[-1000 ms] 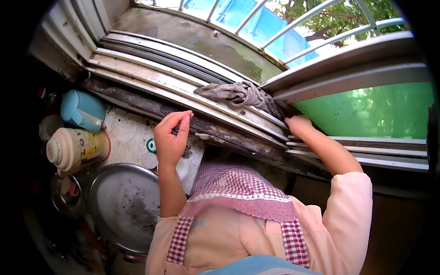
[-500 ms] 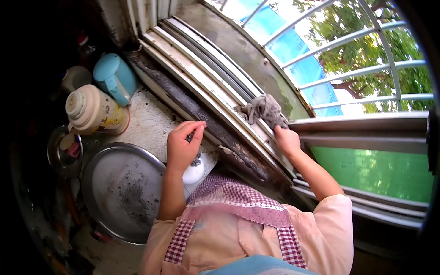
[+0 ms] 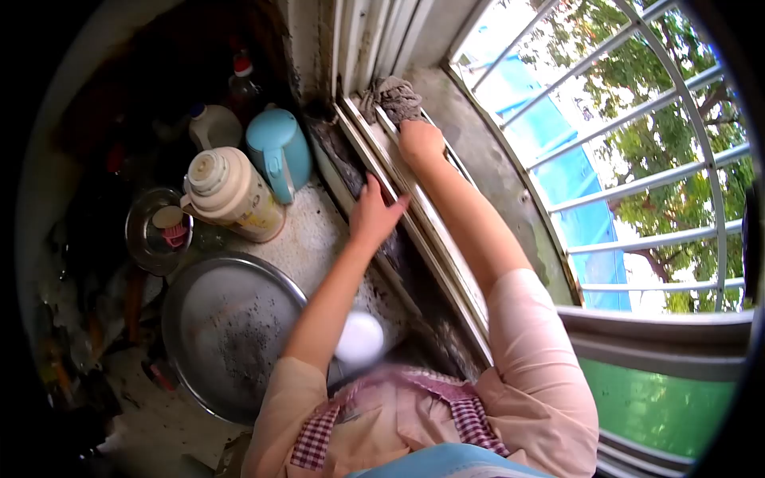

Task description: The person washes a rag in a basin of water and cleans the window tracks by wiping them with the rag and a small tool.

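A crumpled grey-brown rag (image 3: pixel 396 99) is pressed into the far end of the window track, by the frame corner. My right hand (image 3: pixel 421 143) grips it, with its arm stretched along the sill. My left hand (image 3: pixel 377 211) rests at the inner edge of the white sliding-window track (image 3: pixel 434 231), thumb and fingers apart and nothing in it. Under the left hand runs a dark, worn ledge (image 3: pixel 344 157). Part of the rag is hidden by the right hand.
Left of the ledge stand a blue pitcher (image 3: pixel 279 151), a cream thermos (image 3: pixel 239 195) and a white jug (image 3: pixel 213 126). A large metal tray (image 3: pixel 187 319) with dark specks lies nearer, beside a small metal bowl (image 3: pixel 147 247). White bars (image 3: pixel 613 187) cover the window opening.
My right hand has slid the rag along the track to its far end. My left hand has moved forward from above the counter to the track edge, its fingers spreading. The view has shifted.
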Demonstrator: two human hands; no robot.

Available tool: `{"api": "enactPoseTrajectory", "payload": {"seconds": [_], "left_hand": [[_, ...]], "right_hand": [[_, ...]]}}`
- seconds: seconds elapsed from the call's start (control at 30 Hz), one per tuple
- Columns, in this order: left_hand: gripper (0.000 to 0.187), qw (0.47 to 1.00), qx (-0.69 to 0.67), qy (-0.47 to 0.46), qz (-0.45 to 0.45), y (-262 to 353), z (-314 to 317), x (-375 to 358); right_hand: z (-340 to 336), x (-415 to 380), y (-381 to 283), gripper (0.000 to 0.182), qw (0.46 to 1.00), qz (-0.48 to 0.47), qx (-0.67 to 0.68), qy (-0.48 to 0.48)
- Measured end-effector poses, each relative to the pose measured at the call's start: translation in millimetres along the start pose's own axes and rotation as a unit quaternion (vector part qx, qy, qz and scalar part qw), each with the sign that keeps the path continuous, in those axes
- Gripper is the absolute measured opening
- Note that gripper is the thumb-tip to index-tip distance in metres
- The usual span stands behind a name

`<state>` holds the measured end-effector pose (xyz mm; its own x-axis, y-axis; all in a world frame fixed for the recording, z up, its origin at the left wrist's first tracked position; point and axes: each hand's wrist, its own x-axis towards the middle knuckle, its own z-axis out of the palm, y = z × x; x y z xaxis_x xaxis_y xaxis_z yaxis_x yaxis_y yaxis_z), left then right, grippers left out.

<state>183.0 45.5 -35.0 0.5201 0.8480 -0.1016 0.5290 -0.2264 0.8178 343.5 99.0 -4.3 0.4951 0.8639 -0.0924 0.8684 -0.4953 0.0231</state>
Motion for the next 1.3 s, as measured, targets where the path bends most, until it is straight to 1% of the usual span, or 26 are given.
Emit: {"api": "enactPoseTrajectory", "payload": {"seconds": [0.07, 0.1, 0.17, 0.23, 0.27, 0.3, 0.33, 0.37, 0.4, 0.43, 0.47, 0.5, 0.57, 0.63, 0.67, 0.7, 0.77, 0.83, 0.87, 0.9, 0.93, 0.97, 1.03, 1.17, 1.3], "left_hand": [[0.092, 0.999, -0.019, -0.025, -0.019, -2.4, 1.6, 1.5], [0.092, 0.999, -0.031, -0.016, -0.014, -5.8, 3.5, 2.3], [0.092, 0.998, -0.056, -0.002, -0.003, -10.9, 9.0, 2.3], [0.087, 0.997, -0.072, -0.001, 0.003, -19.6, 14.1, 8.6], [0.085, 0.996, -0.087, -0.007, 0.003, -21.6, 15.2, 11.7], [0.084, 0.995, -0.102, -0.018, -0.001, -23.8, 18.4, 12.1], [0.079, 0.995, -0.094, 0.01, 0.008, -22.9, 20.7, 10.9], [0.08, 0.994, -0.106, 0.025, 0.024, -30.8, 27.9, 12.3], [0.081, 0.995, -0.099, 0.009, 0.007, -26.8, 24.6, 9.7], [0.083, 0.996, -0.092, -0.006, -0.006, -20.3, 19.0, 8.7], [0.085, 0.996, -0.088, -0.013, -0.012, -16.6, 15.0, 8.4], [0.086, 0.996, -0.084, -0.023, -0.019, -15.4, 13.3, 5.9], [0.088, 0.995, -0.085, -0.041, -0.025, -14.3, 10.4, 5.4], [0.089, 0.994, -0.096, -0.038, -0.015, -18.7, 13.6, 7.2], [0.091, 0.995, -0.095, -0.04, -0.011, -18.3, 12.4, 6.7], [0.091, 0.994, -0.099, -0.039, -0.007, -18.7, 12.0, 9.1], [0.091, 0.994, -0.103, -0.041, -0.006, -20.0, 12.1, 8.0], [0.091, 0.992, -0.111, -0.049, -0.013, -21.8, 13.7, 6.6], [0.091, 0.992, -0.116, -0.049, -0.014, -23.0, 16.3, 7.8], [0.092, 0.992, -0.119, -0.047, -0.016, -24.6, 17.4, 8.8], [0.091, 0.99, -0.132, -0.054, -0.006, -24.7, 17.6, 9.2], [0.09, 0.991, -0.121, -0.056, -0.019, -19.4, 13.3, 7.0], [0.089, 0.992, -0.099, -0.06, -0.044, -7.6, 6.3, 4.8], [0.088, 0.99, -0.127, -0.042, -0.038, -10.8, 12.0, 3.4], [0.087, 0.989, -0.139, -0.032, -0.03, -15.7, 17.3, 4.4]], "right_hand": [[-5.1, 38.3, -20.0, 0.025, 1.0, -0.018, 0.007, 0.025], [-4.4, 47.1, -25.6, 0.025, 0.999, -0.026, 0.009, 0.031], [-11.8, 49.7, -26.7, 0.025, 0.999, -0.03, 0.012, 0.014], [-8.7, 43.2, -13.4, 0.026, 0.999, -0.041, -0.006, -0.014], [-9.4, 27.3, -5.3, 0.027, 1.0, -0.012, 0.017, -0.002], [-12.8, 8.7, 10.6, 0.027, 0.998, -0.024, -0.004, -0.05], [-21.0, -21.9, 26.6, 0.027, 0.994, -0.033, -0.025, -0.103], [-21.7, -53.4, 43.6, 0.025, 0.989, -0.051, -0.064, -0.12], [-19.9, -86.6, 62.4, 0.022, 0.983, -0.063, -0.095, -0.146], [-24.7, -126.3, 76.0, 0.02, 0.981, -0.059, -0.106, -0.152], [-24.4, -162.9, 91.4, 0.021, 0.98, -0.038, -0.104, -0.165], [-28.1, -195.3, 103.3, 0.022, 0.97, -0.018, -0.116, -0.212], [-40.3, -241.2, 124.0, 0.022, 0.926, 0.021, -0.169, -0.336], [-64.3, -253.5, 132.3, 0.022, 0.915, 0.092, -0.161, -0.358], [-96.6, -252.1, 117.6, 0.022, 0.936, 0.1, -0.097, -0.323], [-112.1, -252.0, 112.3, 0.021, 0.96, 0.104, -0.055, -0.253], [-113.2, -246.0, 100.8, 0.02, 0.979, 0.131, -0.017, -0.154], [-77.0, -242.2, 99.2, 0.017, 0.971, 0.161, -0.019, -0.178], [-48.3, -242.6, 106.7, 0.016, 0.98, 0.11, -0.043, -0.159], [-31.2, -241.6, 108.0, 0.016, 0.992, 0.06, -0.023, -0.105], [-20.6, -228.0, 105.0, 0.015, 0.993, 0.049, -0.03, -0.101], [-11.8, -219.4, 98.1, 0.015, 0.993, 0.041, -0.034, -0.102], [-9.9, -200.8, 86.8, 0.014, 0.993, 0.038, -0.03, -0.112], [-14.4, -193.5, 84.3, 0.014, 0.99, 0.034, -0.029, -0.132], [-6.6, -195.8, 87.3, 0.014, 0.996, 0.028, -0.004, -0.082]]}}
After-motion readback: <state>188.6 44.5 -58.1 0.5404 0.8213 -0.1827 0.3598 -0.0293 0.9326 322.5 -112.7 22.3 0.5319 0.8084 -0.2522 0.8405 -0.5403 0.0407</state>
